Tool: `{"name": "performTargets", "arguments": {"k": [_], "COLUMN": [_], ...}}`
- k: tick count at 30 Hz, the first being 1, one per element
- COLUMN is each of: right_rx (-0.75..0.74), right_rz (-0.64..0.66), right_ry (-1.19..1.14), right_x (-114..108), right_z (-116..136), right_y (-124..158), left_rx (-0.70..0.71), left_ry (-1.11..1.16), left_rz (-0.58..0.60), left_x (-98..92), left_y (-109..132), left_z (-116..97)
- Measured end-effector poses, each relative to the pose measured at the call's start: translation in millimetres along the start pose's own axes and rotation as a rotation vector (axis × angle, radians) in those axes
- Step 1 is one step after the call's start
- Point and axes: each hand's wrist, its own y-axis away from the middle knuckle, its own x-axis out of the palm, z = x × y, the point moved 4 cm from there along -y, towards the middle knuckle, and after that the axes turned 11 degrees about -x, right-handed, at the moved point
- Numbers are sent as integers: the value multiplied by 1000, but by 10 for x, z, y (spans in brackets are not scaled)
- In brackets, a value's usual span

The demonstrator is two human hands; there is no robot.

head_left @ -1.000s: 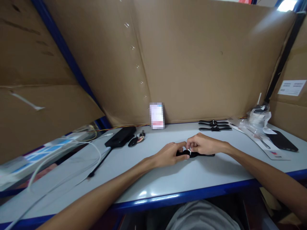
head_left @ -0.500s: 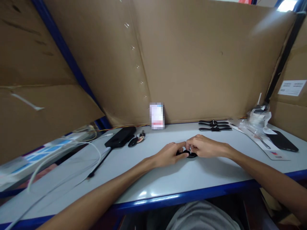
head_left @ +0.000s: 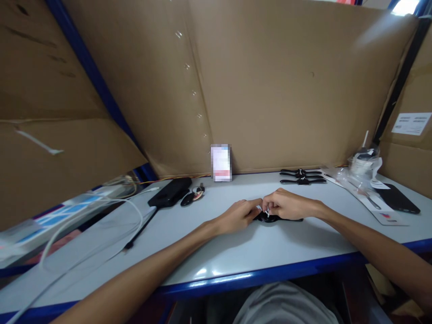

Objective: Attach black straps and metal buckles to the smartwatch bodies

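A black wristwatch (head_left: 269,219) lies on the white table between my hands, its strap stretching out to the right beneath my right hand. My left hand (head_left: 238,217) is closed at the watch's left side, thumb and fingers on the strap there. My right hand (head_left: 286,204) comes down from above with thumb and index finger pinched together. A small whitish bit (head_left: 267,214) shows at those fingertips, over the watch face; what it is I cannot make out. Farther back, more black watches (head_left: 303,181) lie in rows with their straps spread flat.
On the left are a black power bank (head_left: 170,192) with a cable and a key fob (head_left: 188,199). A phone with a blurred screen (head_left: 221,163) leans on the cardboard wall. Plastic packaging (head_left: 351,180) and a black phone (head_left: 398,198) lie right. A blue edge (head_left: 236,282) borders the table.
My left thumb has drawn back from the front of the watch, so more of the face and the right strap shows. My right hand stays pinched in nearly the same place.
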Motion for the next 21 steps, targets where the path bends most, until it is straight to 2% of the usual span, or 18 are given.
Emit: {"name": "performTargets", "arguments": {"k": [4, 14, 21], "right_rx": [-18, -12, 102], "right_rz": [-13, 23, -21], "right_ry": [145, 59, -177], "right_x": [37, -3, 32], "right_z": [6, 25, -194], "right_y": [-4, -12, -7], "left_rx": [-2, -14, -49], "left_ry": [24, 83, 292], "left_rz": [4, 5, 207], "left_x": [-18, 1, -2], "left_y": [5, -7, 5], "left_z": [-16, 13, 48]}}
